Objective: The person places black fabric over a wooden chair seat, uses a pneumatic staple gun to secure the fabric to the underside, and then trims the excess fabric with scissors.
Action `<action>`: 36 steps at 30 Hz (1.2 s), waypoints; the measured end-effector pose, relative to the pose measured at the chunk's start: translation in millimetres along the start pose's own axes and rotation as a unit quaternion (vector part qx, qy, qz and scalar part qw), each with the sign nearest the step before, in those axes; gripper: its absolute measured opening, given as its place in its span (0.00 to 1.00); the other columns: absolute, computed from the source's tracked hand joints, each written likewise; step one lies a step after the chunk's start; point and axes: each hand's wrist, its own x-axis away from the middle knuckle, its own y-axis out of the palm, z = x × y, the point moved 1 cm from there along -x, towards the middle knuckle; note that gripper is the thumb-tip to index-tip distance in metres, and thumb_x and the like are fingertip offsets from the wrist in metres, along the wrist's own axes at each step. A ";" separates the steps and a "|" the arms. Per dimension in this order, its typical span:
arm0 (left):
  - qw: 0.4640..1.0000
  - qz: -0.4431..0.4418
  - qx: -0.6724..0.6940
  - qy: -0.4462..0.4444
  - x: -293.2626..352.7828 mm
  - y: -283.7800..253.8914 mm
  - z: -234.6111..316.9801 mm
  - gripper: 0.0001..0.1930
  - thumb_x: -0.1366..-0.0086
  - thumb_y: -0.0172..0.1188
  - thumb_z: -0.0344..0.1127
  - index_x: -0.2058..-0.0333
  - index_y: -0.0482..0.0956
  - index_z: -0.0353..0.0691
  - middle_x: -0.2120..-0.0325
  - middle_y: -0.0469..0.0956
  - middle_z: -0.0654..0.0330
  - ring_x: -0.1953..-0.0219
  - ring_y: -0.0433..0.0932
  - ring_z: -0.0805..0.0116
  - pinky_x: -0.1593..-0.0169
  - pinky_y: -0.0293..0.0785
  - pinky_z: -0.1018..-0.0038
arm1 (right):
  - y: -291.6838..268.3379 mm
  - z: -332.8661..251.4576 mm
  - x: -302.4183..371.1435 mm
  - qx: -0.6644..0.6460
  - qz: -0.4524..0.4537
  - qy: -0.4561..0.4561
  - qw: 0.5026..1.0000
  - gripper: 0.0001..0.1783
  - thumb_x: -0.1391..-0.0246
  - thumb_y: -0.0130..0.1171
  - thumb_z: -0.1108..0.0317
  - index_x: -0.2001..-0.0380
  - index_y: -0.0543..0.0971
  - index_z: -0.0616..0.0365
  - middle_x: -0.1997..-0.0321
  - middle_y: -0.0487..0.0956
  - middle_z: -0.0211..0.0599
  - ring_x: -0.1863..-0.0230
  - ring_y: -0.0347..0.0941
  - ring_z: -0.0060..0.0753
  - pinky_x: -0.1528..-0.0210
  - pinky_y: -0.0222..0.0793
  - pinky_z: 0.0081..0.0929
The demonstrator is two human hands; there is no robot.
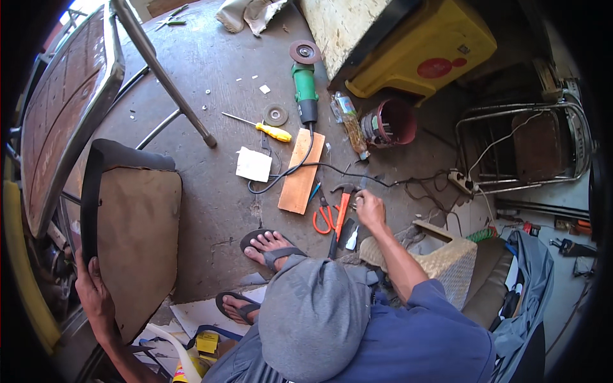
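Note:
At the far left, my left hand (96, 297) grips the edge of a brown seat panel (137, 236) with dark covering along its top and left side. The panel stands tilted on edge. My right hand (371, 210) is low over the floor, fingers curled together beside a hammer (342, 210) with an orange handle. A thin greyish piece shows by its fingertips, but what the fingers hold is unclear. Near it lie orange-handled scissors (324, 219) and a small white-handled tool (352, 237). A wooden board (301, 172) lies farther ahead, crossed by a black cord.
A green angle grinder (304, 83), a yellow screwdriver (274, 131), a grinding disc (275, 115) and a white square (253, 165) lie on the floor. A plastic bottle (350, 126) and a red bucket (396, 122) stand beyond. A metal-framed chair (163, 70) rises at left.

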 end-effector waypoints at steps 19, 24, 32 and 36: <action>1.000 0.029 0.000 -0.005 -16.5 2.6 -58.9 0.33 0.18 0.45 0.51 0.26 0.58 0.33 0.34 0.71 0.41 0.36 0.72 0.49 0.33 0.65 0.61 | -152.3 -61.6 70.9 0.029 0.082 -0.022 0.996 0.28 0.37 0.63 0.57 0.36 0.76 0.52 0.41 0.81 0.51 0.43 0.79 0.58 0.41 0.76 0.49; 0.993 -0.007 -0.084 -0.078 -7.1 -17.3 -15.3 0.46 0.26 0.42 0.71 0.23 0.58 0.41 0.26 0.59 0.38 0.29 0.62 0.31 0.30 0.60 0.43 | -228.9 58.9 187.1 0.170 0.375 0.145 0.900 0.29 0.41 0.66 0.64 0.38 0.75 0.62 0.40 0.78 0.56 0.40 0.74 0.62 0.36 0.70 0.49; 0.997 -0.020 -0.069 -0.011 -20.6 -18.5 5.7 0.43 0.24 0.44 0.67 0.26 0.62 0.37 0.27 0.60 0.37 0.28 0.61 0.32 0.28 0.59 0.44 | -117.2 136.5 394.6 -0.497 0.405 0.528 0.557 0.49 0.38 0.68 0.41 0.27 0.64 0.67 0.27 0.71 0.53 0.33 0.74 0.54 0.33 0.73 0.48; 0.997 -0.010 -0.071 -0.014 -8.9 -20.8 8.0 0.40 0.23 0.45 0.64 0.28 0.65 0.37 0.25 0.56 0.39 0.27 0.60 0.34 0.27 0.58 0.46 | -138.8 92.9 329.2 -0.694 0.387 0.306 0.524 0.48 0.36 0.67 0.44 0.27 0.63 0.68 0.30 0.75 0.49 0.35 0.77 0.46 0.33 0.74 0.44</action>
